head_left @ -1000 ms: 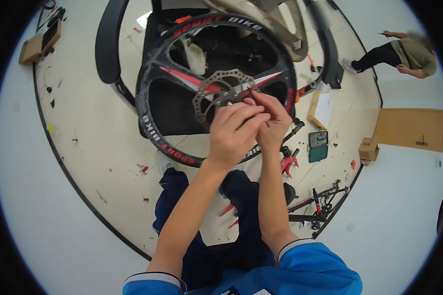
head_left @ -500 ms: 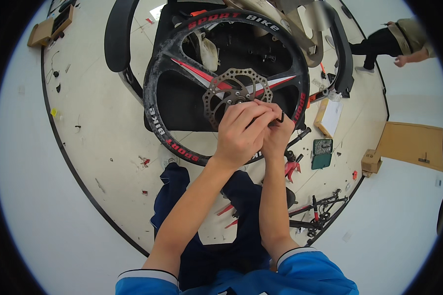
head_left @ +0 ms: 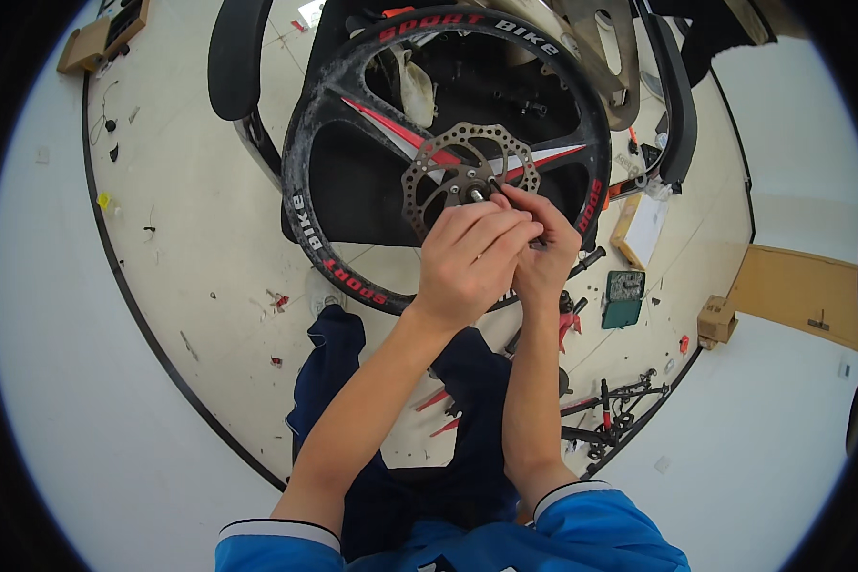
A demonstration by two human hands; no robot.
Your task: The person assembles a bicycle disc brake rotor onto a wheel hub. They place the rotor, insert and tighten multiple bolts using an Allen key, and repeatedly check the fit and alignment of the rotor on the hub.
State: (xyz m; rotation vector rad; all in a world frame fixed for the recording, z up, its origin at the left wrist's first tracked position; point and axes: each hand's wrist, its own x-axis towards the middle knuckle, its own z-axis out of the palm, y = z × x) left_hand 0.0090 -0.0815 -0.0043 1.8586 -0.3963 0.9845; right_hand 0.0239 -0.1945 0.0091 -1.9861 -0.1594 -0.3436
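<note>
A black bicycle wheel [head_left: 307, 143] with red-and-white spokes lies flat on the black seat of a chair [head_left: 353, 205]. Fixed at its hub is a drilled metal brake disc [head_left: 417, 181]. My right hand [head_left: 551, 250] pinches a thin black hex key [head_left: 495, 188], whose end reaches toward a bolt by the hub; the fingers hide most of it. Right beside it, my left hand [head_left: 472, 253] is closed with its fingers curled against the right hand's. What the left fingers grip, perhaps the same key, is hidden behind them.
Armrests [head_left: 234, 62] rise on both sides of the wheel. A green open tool case [head_left: 623, 298], a bike frame [head_left: 608, 419] and small scattered parts lie on the floor at right. Cardboard boxes [head_left: 717, 319] stand by the wall. A person [head_left: 725, 29] is at the upper right.
The hex key's bent end no longer sticks out past my right hand; its tip now shows by the hub. My right fingers reach farther forward. The person at upper right has moved closer.
</note>
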